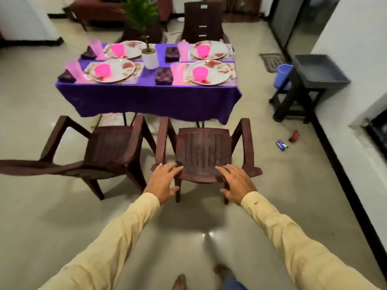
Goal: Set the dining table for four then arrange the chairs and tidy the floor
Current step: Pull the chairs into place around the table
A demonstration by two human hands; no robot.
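Observation:
A brown plastic armchair (pixel 202 151) stands in front of me, facing the dining table (pixel 150 97) with its purple cloth. My left hand (pixel 163 181) and my right hand (pixel 236 183) rest with straight, spread fingers on the top edge of its backrest. A second brown chair (pixel 109 151) stands to its left, turned a little askew. Another chair (pixel 202 21) is at the far side. On the table lie several floral plates (pixel 114 70) with pink bowls, pink glasses (pixel 76 71) and dark folded napkins (pixel 164 76), around a white potted plant (pixel 149 57).
On the floor at the right lie a blue wrapper (pixel 281 145) and a small brown-red object (pixel 294 136). A dark stool (pixel 297 97) with a grey tray and a blue bucket (pixel 282 75) stands by the right wall. A floor mat (pixel 272 61) lies beyond.

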